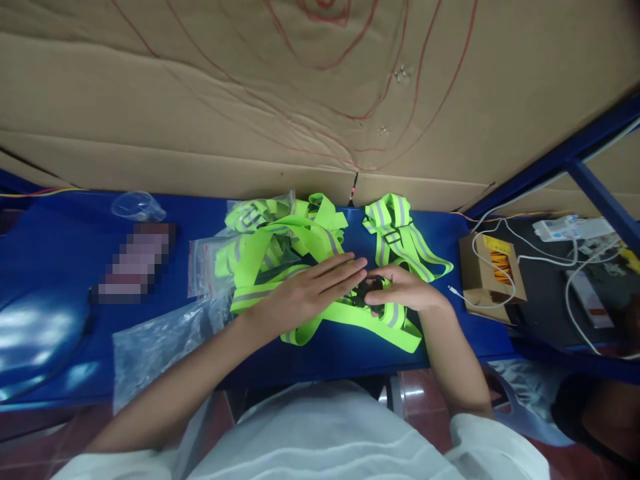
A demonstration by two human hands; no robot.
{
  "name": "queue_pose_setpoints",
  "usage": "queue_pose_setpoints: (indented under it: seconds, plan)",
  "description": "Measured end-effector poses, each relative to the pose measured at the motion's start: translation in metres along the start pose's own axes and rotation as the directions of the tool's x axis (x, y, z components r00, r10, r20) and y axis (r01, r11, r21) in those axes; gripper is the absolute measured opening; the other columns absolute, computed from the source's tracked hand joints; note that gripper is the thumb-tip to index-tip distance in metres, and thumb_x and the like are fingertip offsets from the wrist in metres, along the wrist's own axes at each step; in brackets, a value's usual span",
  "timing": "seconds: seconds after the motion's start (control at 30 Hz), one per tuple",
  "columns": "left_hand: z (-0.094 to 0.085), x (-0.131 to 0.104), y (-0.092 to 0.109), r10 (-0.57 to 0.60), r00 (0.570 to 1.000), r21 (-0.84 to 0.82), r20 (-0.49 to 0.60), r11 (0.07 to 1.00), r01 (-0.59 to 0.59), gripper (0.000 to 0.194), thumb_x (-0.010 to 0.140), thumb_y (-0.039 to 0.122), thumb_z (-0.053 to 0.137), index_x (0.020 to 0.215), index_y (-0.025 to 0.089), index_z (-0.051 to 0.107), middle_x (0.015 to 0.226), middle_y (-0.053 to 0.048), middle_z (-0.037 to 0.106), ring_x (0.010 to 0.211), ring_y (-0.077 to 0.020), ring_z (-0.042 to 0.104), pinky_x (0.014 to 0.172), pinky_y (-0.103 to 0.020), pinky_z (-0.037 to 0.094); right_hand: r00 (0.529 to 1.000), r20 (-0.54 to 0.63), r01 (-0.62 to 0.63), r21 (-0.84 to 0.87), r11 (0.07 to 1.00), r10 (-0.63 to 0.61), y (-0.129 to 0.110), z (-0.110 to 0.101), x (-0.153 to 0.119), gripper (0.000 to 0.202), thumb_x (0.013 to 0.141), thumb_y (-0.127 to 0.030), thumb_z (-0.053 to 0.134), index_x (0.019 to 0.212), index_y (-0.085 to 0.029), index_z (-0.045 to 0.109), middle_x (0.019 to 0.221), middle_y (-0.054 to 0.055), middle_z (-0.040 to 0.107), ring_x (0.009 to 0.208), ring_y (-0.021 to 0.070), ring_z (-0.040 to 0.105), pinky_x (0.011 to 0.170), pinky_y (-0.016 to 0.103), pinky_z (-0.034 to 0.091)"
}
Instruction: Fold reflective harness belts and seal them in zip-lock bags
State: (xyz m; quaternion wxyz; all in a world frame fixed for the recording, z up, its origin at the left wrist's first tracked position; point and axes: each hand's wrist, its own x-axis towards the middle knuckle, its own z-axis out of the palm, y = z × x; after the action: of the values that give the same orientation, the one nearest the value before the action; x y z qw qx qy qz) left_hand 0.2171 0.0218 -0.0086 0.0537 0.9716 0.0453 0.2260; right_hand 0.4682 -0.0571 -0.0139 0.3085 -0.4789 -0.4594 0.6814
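Fluorescent yellow-green reflective straps (300, 233) with grey stripes lie in a loose heap on the blue table. My left hand (327, 283) reaches over the heap, its fingers stretched out and held flat above the band. Close to its fingertips, my right hand (403, 290) is curled round a black buckle (361, 293) on one reflective strap (395, 315). Part of that buckle is hidden by the fingers. From the buckle area, a band loops down toward the front edge. Behind my right hand lies a separate folded reflective strap (393, 230) with a black slider.
Clear plastic bags (155, 340) lie at the left by the heap. A cardboard box (467, 270) with orange items and a white cable (485, 305) stand right. Cardboard sheeting (240, 133) backs the blue table (65, 240). Another person (595, 413) is at lower right.
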Motion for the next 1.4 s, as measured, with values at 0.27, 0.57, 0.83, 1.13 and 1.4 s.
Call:
queue_pose_setpoints:
  seconds: [0.27, 0.57, 0.83, 1.13, 1.4]
  plan:
    - [-0.003, 0.001, -0.004, -0.019, 1.0, -0.046, 0.003, 0.999, 0.019, 0.065, 0.099, -0.003, 0.039, 0.161, 0.014, 0.031, 0.161, -0.012, 0.046, 0.157, -0.0253, 0.031, 0.127, -0.049, 0.042, 1.0, -0.017, -0.015, 0.011, 1.0, 0.015, -0.004, -0.002, -0.003, 0.033, 0.075, -0.039, 0.09, 0.085, -0.013, 0.072, 0.073, -0.002, 0.063, 0.063, 0.0126, 0.065, 0.062, 0.024, 0.054]
    - [-0.002, -0.001, -0.011, -0.022, 0.999, -0.068, -0.031, 0.998, 0.019, 0.068, 0.093, -0.012, 0.039, 0.157, 0.011, 0.038, 0.161, -0.013, 0.046, 0.155, -0.0237, 0.034, 0.128, -0.047, 0.04, 0.995, -0.097, 0.013, 0.108, 0.994, -0.002, -0.003, -0.002, -0.006, 0.031, 0.073, -0.035, 0.091, 0.08, -0.016, 0.068, 0.072, -0.004, 0.062, 0.058, 0.0122, 0.066, 0.058, 0.024, 0.054]
    - [0.007, 0.007, -0.002, 0.027, 0.999, 0.005, 0.025, 1.0, -0.027, 0.057, 0.099, -0.002, 0.042, 0.155, 0.007, 0.041, 0.162, -0.013, 0.044, 0.156, -0.0272, 0.033, 0.128, -0.045, 0.039, 0.992, -0.098, 0.087, 0.106, 0.991, -0.077, 0.008, 0.006, 0.008, 0.021, 0.079, -0.032, 0.086, 0.084, -0.017, 0.073, 0.075, -0.002, 0.066, 0.068, 0.0128, 0.064, 0.066, 0.026, 0.057]
    - [0.021, 0.016, 0.005, -0.06, 0.998, 0.062, -0.002, 0.996, 0.06, 0.072, 0.094, -0.004, 0.044, 0.163, 0.004, 0.022, 0.164, -0.018, 0.039, 0.157, -0.0256, 0.032, 0.13, -0.042, 0.037, 0.936, -0.295, 0.215, 0.045, 0.976, -0.192, 0.013, 0.013, 0.015, 0.047, 0.078, -0.042, 0.088, 0.118, -0.025, 0.071, 0.119, 0.003, 0.069, 0.119, 0.0226, 0.064, 0.104, 0.037, 0.055]
    - [-0.006, 0.028, -0.001, -0.138, 0.979, 0.288, -0.153, 0.941, 0.178, 0.036, 0.096, 0.008, 0.056, 0.129, 0.02, 0.066, 0.142, -0.009, 0.066, 0.129, -0.0305, 0.064, 0.113, -0.058, 0.048, 0.594, -0.448, 0.278, -0.665, 0.693, -0.668, -0.001, 0.036, 0.001, 0.073, 0.084, -0.042, 0.082, 0.145, -0.032, 0.045, 0.16, 0.011, 0.031, 0.151, 0.0342, 0.036, 0.123, 0.056, 0.039]
